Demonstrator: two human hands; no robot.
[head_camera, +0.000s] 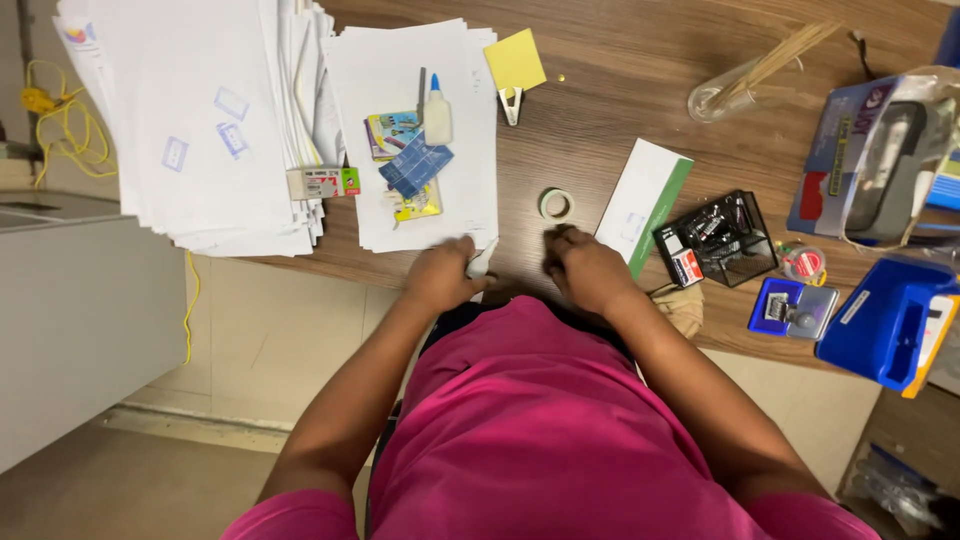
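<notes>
My left hand (443, 274) rests at the near edge of the wooden desk (620, 90), fingers curled on a small white object (480, 262) beside a sheet stack (470, 190). My right hand (588, 268) sits a little to the right with its fingers bent down on the desk; whether it holds anything is hidden. A small roll of tape (556, 204) lies just beyond the two hands. A white envelope with a green edge (645, 200) lies right of the right hand.
A tall paper pile (190, 120) fills the left. A glue bottle (437, 112), small packets (410, 160), yellow sticky notes (515, 60), a black mesh organiser (718, 238), a blue stapler-like tool (890, 320) and a clear jar of sticks (750, 80) crowd the desk.
</notes>
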